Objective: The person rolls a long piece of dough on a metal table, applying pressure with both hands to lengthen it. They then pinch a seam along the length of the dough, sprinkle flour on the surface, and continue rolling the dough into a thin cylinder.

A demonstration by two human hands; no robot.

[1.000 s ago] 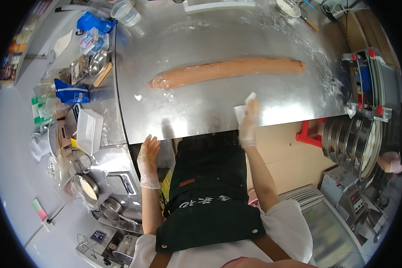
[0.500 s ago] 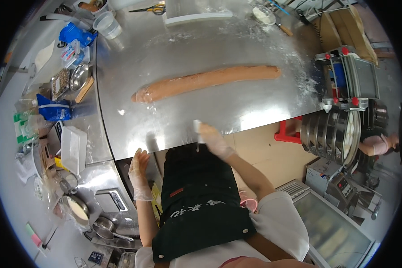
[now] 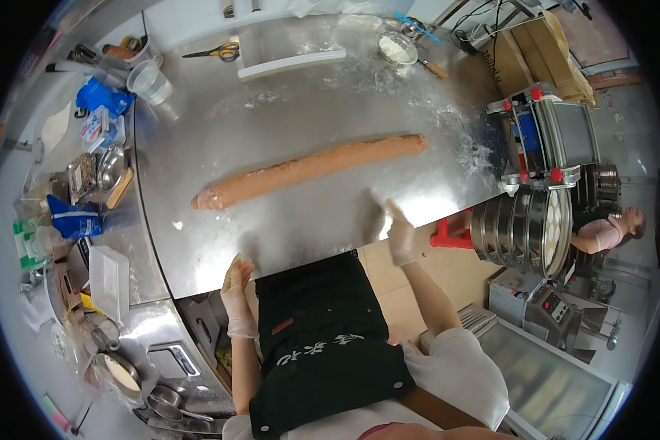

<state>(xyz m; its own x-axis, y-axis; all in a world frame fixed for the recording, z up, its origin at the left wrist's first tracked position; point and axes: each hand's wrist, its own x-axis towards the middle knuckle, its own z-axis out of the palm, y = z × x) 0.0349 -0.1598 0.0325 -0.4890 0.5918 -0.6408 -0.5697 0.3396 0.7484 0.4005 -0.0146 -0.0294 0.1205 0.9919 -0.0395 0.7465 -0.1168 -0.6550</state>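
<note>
Stainless steel fills a busy kitchen, where a long brown dough roll (image 3: 308, 173) lies across the middle of the flour-dusted table (image 3: 293, 110), its right end farther from me than its left. Watching from a distance, I have both gloved hands at the near edge, well apart from the dough. My left hand (image 3: 237, 293) is by the near left corner, its fingers released and loosely bent. My right hand (image 3: 400, 238) is at the edge farther right, its fingers pointing toward the table; blur and glare leave me unable to tell whether they grip something. On the far side are scissors (image 3: 229, 51), a white bar (image 3: 293, 64) and a wood-handled sieve (image 3: 397, 50) of white powder. To the left, a white tub (image 3: 110, 282) sits near a blue bag (image 3: 75, 217). At right, a red-knobbed machine (image 3: 565, 136) stands beyond a stack of round metal trays (image 3: 521, 231), with a co-worker (image 3: 607, 233) in a pink top just behind.
</note>
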